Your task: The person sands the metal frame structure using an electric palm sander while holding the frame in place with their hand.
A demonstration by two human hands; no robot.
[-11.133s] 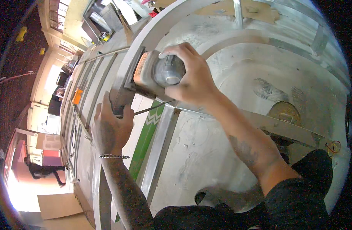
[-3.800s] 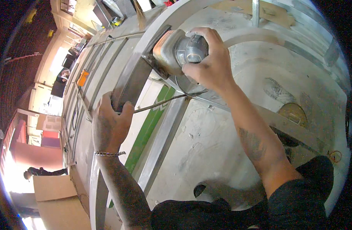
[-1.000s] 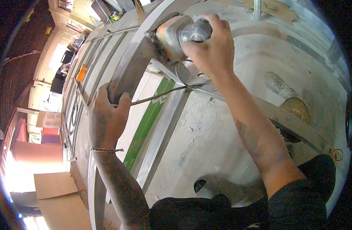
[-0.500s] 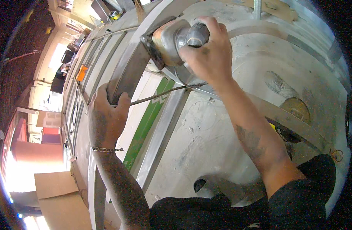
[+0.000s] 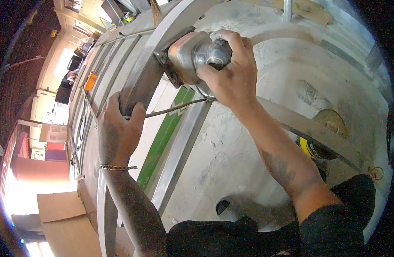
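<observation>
My right hand [image 5: 233,70] is wrapped round the dark knob of an orange and grey power sander [image 5: 189,55]. The sander's pad lies tilted against the side of a grey metal beam [image 5: 141,79]. My left hand [image 5: 119,122] grips the same beam nearer to me, thumb on one side and fingers on the other. A dark cord [image 5: 175,108] runs from beside my left thumb toward the underside of the sander. What the left palm touches is hidden.
Beneath the beam lie a green and white strip [image 5: 164,139] and another metal bar [image 5: 182,154]. A black and yellow tool [image 5: 310,147] sits on the dusty floor [image 5: 231,150] by my right forearm. A metal frame with crossbars [image 5: 119,58] and a cardboard box [image 5: 62,205] are at the left.
My right hand and the sander have slid a little toward me along the beam. My left hand has stayed nearly still on it.
</observation>
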